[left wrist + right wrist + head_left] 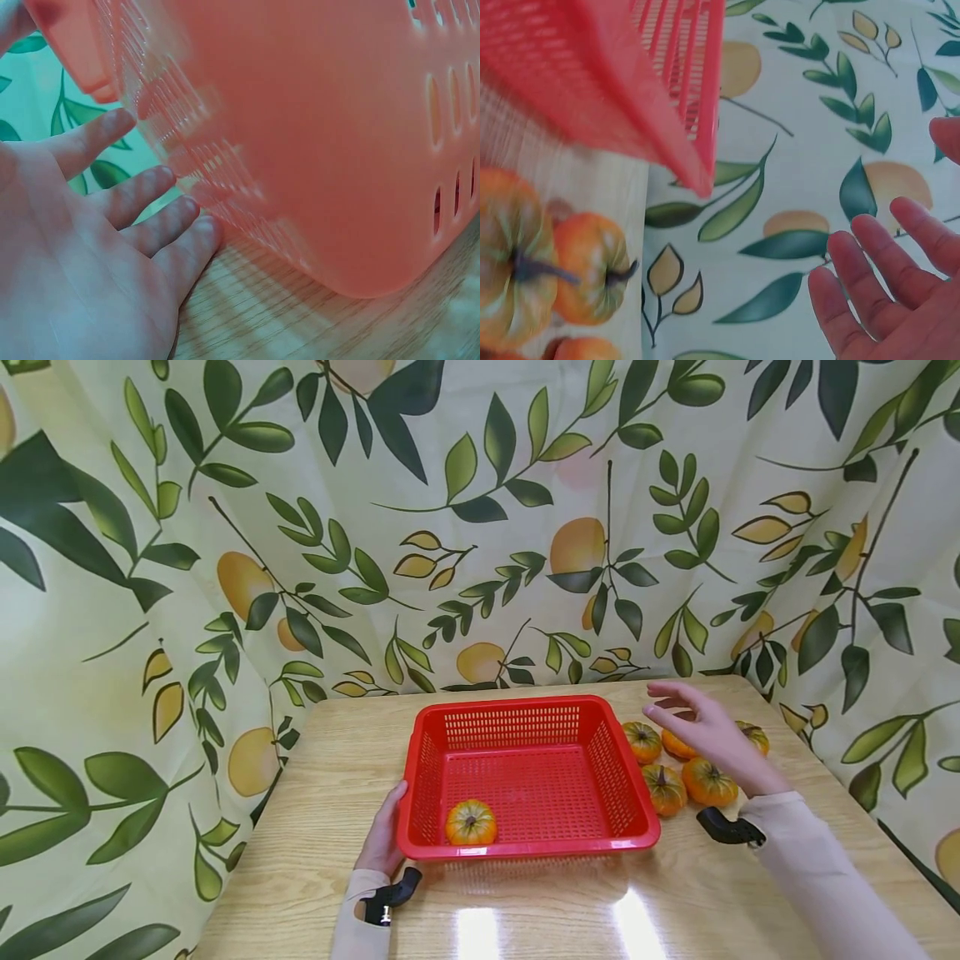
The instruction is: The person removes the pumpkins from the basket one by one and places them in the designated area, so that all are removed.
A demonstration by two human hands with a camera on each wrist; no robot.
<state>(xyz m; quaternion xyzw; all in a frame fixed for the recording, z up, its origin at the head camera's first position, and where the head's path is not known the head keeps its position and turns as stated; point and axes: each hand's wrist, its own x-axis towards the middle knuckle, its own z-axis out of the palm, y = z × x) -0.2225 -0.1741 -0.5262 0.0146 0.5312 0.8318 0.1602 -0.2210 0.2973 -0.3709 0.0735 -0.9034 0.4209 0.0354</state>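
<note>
A red plastic basket [517, 850] with slotted walls stands on the table, and one small orange-yellow pumpkin [471, 822] sits in its near left corner. My left hand [385, 833] rests against the basket's left side; in the left wrist view its fingers [161, 214] lie extended along the slotted wall, while the thumb is at the rim. My right hand [701, 727] hovers above the pumpkins right of the basket, fingers loosely bent and nothing held. Several small pumpkins [708, 781] lie below it, partly hidden by the hand and forearm.
The wooden table [337, 760] extends around the basket, with its back edge against a leaf-and-fruit patterned cloth [420, 610]. That cloth also hangs along the left and right sides. Black wrist mounts [727, 828] sit on both sleeves.
</note>
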